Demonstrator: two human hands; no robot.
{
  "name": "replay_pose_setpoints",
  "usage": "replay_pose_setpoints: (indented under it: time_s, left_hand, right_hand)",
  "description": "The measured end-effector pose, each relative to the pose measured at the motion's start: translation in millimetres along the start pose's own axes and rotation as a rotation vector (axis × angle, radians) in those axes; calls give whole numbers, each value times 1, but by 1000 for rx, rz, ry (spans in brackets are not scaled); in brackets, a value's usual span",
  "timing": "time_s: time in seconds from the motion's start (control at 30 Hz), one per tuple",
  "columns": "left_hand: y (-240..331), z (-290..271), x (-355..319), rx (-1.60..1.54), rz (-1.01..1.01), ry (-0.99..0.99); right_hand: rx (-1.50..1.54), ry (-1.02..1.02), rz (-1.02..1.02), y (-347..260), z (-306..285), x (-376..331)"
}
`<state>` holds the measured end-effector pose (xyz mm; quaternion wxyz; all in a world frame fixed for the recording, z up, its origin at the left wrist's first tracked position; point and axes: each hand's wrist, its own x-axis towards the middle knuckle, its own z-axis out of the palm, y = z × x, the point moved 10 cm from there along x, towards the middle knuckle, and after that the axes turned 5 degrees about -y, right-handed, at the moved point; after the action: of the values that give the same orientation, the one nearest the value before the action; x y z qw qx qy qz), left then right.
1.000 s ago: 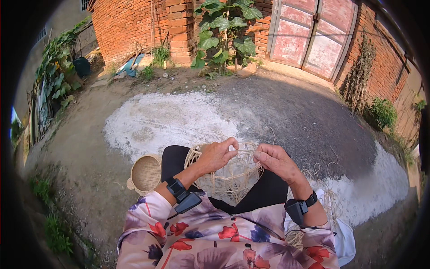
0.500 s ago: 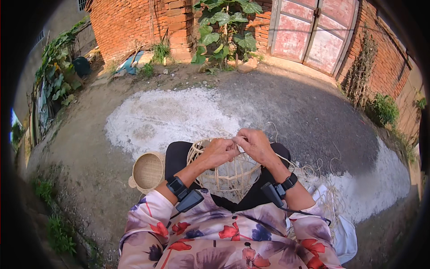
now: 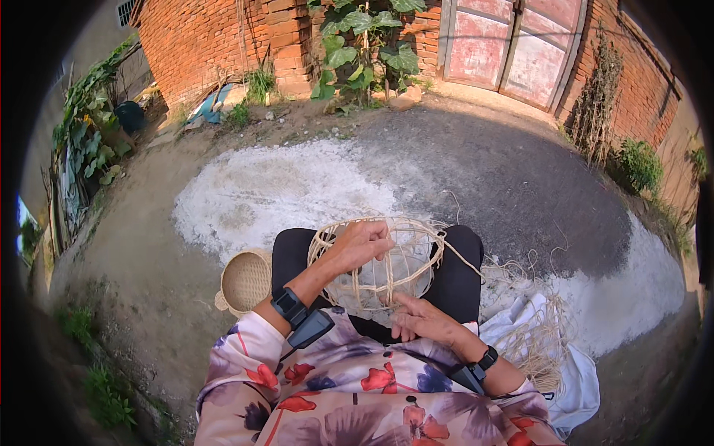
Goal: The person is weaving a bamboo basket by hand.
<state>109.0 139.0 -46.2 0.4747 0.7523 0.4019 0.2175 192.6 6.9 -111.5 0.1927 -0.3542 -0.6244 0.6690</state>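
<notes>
An unfinished woven basket frame (image 3: 401, 256) of pale cane strands rests on my lap, over black trousers. My left hand (image 3: 362, 245) grips its upper left rim, fingers curled around the strands. My right hand (image 3: 420, 318) lies at the basket's near bottom edge, fingers pinching thin cane strands there. Both wrists wear dark bands, and floral sleeves cover my forearms.
A small finished round basket (image 3: 244, 281) sits on the ground left of my knee. Loose cane strands (image 3: 539, 334) lie on a white cloth (image 3: 573, 372) at my right. Brick walls, a reddish double gate (image 3: 513, 44) and plants ring the dirt yard.
My right hand has dropped from the basket's top rim down to its near bottom edge. My left hand stays on the upper rim, and the basket has tilted slightly.
</notes>
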Motion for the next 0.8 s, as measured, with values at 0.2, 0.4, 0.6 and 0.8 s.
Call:
replay_pose_setpoints:
  time_s: [0.2, 0.4, 0.6, 0.8]
  left_hand:
    - [-4, -2, 1, 19, -51, 36]
    - [-3, -3, 1, 31, -41, 58]
    - [-8, -3, 3, 5, -61, 53]
    - [-12, -3, 4, 19, -65, 55]
  right_hand:
    - [97, -32, 48, 11, -2, 3]
    - [106, -3, 78, 13, -2, 3]
    - [133, 75, 127, 22, -7, 4]
    - [207, 52, 94, 21, -6, 5]
